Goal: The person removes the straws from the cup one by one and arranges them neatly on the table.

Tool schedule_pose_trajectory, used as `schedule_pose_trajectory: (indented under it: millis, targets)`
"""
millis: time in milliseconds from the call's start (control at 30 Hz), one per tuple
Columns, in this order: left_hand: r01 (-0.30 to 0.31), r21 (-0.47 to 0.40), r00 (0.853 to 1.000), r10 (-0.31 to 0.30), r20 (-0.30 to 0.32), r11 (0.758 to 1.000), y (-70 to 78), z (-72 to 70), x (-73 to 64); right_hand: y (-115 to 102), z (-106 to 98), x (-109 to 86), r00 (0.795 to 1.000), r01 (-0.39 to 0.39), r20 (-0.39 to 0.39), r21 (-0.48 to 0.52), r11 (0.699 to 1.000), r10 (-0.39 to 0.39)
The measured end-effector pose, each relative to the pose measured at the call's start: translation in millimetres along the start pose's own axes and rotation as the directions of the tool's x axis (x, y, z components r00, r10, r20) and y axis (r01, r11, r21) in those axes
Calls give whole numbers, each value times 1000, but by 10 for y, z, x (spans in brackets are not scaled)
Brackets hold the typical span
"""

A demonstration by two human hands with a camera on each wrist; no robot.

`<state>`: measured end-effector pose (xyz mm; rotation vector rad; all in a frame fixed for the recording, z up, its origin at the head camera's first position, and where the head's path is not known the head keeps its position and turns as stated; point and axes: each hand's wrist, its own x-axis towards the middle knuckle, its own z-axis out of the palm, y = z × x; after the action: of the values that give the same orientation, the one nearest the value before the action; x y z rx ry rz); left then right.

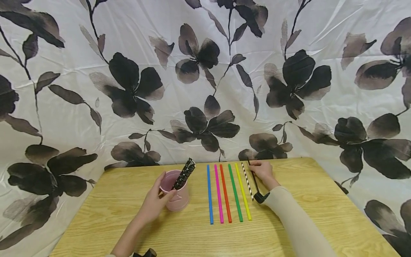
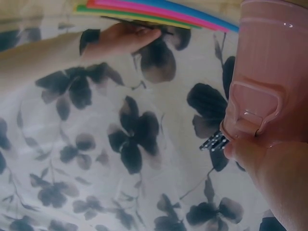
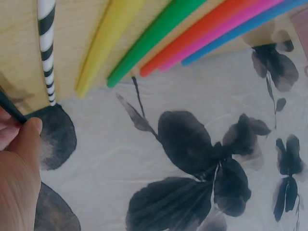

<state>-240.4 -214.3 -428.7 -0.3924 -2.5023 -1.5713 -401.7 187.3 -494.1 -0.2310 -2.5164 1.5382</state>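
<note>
My left hand (image 1: 153,204) grips a small pink bucket (image 1: 178,202), fingers around its far side and thumb on its near side. Out of the bucket leans a bundle of black, white-dotted sticks (image 1: 185,175) that look like paper straws. My right hand (image 1: 264,172) pinches the far end of a thin black straw (image 1: 255,181) on the table's right part. Beside it on the left lies a black-and-white striped straw (image 1: 247,180). Farther left come a yellow straw (image 1: 243,192), a green (image 1: 236,192), a red (image 1: 226,194), a pink (image 1: 219,194) and a blue straw (image 1: 210,194).
The wooden table (image 1: 106,200) ends at a hanging cloth (image 1: 205,92) with dark flowers, close behind the straws' far ends. A black wrist strap piece (image 1: 260,197) sits at my right cuff, by the near end of the black straw.
</note>
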Motion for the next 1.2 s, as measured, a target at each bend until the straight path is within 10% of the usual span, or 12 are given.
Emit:
schedule_pose_trajectory:
  millis: [1200]
  targets:
    - [5, -3, 1000, -5, 2, 1000, 14, -9, -11, -28, 54, -60, 999, 24, 25, -195, 980, -20]
